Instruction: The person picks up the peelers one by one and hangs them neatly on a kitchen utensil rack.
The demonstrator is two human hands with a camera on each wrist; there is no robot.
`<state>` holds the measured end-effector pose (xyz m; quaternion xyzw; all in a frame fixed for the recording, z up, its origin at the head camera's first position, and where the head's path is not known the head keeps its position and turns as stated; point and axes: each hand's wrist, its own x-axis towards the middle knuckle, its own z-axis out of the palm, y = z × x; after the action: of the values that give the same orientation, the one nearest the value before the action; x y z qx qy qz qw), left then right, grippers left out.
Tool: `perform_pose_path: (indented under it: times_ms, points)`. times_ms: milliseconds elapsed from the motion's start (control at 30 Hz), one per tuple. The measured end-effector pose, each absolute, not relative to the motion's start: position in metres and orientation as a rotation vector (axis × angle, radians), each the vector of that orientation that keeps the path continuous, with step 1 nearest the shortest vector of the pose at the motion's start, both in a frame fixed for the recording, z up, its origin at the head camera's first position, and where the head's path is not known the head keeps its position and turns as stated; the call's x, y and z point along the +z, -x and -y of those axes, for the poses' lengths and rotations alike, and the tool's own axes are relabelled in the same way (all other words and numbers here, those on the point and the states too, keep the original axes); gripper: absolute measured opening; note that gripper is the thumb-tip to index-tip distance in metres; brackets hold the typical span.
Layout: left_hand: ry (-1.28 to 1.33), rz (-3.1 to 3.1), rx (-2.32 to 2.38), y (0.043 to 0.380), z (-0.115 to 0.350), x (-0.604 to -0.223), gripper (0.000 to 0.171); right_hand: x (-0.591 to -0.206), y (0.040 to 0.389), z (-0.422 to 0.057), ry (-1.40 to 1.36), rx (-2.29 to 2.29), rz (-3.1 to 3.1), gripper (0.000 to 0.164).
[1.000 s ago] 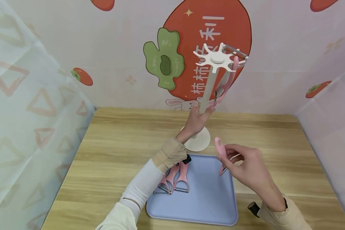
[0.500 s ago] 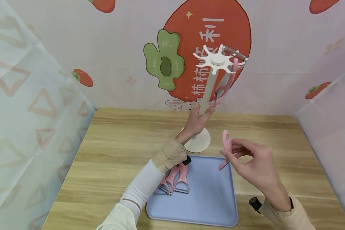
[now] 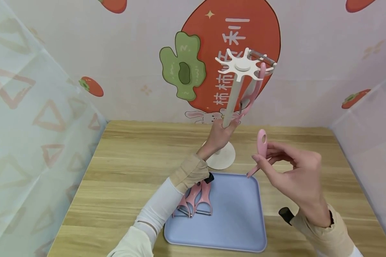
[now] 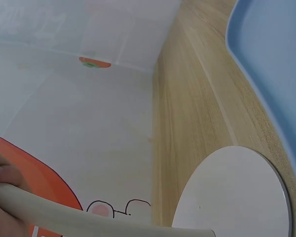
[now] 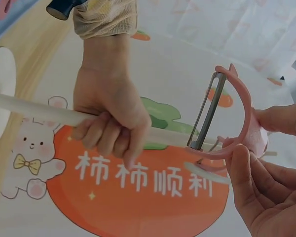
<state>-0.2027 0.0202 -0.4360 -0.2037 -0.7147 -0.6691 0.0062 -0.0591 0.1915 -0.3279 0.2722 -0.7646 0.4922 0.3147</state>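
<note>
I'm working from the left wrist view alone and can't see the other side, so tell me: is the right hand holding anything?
Observer: Yes, the right hand pinches a pink peeler between thumb and fingers.
Operator: I only catch an edge of the blue tray. What lies on it?
Observer: Some other peelers, also pink, grouped toward its left side in the head view.
Operator: And what is at the top of the white pole?
Observer: A white rack with hooks spread around it, and a hanging peeler, pink too, on its right side in the head view.
</note>
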Motion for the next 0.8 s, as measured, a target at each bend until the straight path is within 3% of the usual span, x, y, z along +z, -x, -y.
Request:
perform_pose_path:
  times_ms: [800]
  points:
    - [0.657,2.253,-2.17,0.206,-0.019,-0.436,0.051,-0.299,0.088,-0.184,-0.594,1.357,1.927,0.032]
